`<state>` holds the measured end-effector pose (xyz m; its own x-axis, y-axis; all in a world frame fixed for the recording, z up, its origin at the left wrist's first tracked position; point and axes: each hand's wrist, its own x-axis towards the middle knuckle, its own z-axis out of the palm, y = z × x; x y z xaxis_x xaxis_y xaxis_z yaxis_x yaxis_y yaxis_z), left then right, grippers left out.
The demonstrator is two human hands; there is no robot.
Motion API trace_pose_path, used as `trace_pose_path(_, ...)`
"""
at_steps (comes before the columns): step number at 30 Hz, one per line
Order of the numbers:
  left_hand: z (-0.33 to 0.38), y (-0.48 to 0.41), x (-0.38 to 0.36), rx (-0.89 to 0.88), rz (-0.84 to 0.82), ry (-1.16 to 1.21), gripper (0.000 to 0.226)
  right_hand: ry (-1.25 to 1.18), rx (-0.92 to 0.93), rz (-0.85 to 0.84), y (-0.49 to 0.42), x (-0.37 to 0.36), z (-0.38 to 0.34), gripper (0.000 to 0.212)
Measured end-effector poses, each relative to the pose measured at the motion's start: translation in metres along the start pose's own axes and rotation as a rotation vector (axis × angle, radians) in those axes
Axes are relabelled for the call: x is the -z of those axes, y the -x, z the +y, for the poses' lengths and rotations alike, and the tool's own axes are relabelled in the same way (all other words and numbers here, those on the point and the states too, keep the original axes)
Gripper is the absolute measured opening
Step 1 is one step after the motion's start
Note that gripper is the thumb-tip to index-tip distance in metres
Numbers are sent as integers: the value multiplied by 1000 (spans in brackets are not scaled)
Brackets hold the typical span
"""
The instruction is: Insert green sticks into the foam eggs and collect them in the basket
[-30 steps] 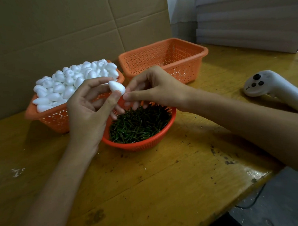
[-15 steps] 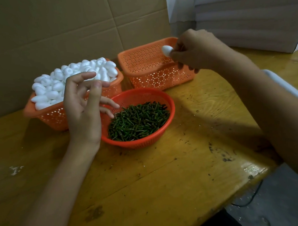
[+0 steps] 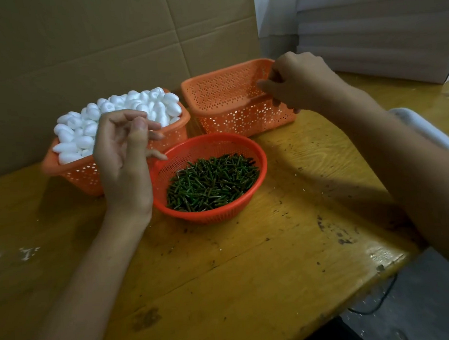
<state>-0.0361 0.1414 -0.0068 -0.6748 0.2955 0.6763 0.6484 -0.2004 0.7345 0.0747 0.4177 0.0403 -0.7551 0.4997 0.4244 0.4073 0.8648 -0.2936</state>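
The left hand (image 3: 123, 158) hangs loose-fingered and empty in front of the egg basket (image 3: 76, 172), heaped with foam eggs (image 3: 109, 115) at the tabletop's (image 3: 247, 270) far left edge, beside the round basket (image 3: 258, 148) of green sticks (image 3: 211, 183). The right hand (image 3: 302, 83) curls over the collecting basket's (image 3: 228, 98) right rim; whether it grips anything, I cannot tell.

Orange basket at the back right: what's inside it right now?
The basket shows only bare perforated inner walls, with nothing visible lying in it. Its near wall and the right hand cover the floor's right part, so anything there is hidden.
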Motion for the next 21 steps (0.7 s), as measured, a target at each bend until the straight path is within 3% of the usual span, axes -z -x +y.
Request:
trace_pose_path(2,-4,-6,12,-97,103,-231,6,33,12,119,0,-1,-2,44)
trace_pose_path(4,-13,-15,31,-187,179,-625,9,41,47,284,1,-2,-6,46)
trace_pose_path(6,-22,-20,48,-180,149,-976,27,-20,103,381,5,-2,-15,40)
trace_pose_path(8,-28,-20,57,-113,33,-1167,37,-73,167,391,9,-5,-23,34)
trace_pose_path(11,-34,-15,57,-65,-76,-1285,51,-105,247,350,18,-10,-34,29)
trace_pose_path(17,-33,-21,54,-59,-56,-1282,67,-73,418,213,37,-19,-61,28)
trace_pose_path(21,-33,-21,53,-56,-59,-1285,73,-139,640,-14,57,-32,-83,31)
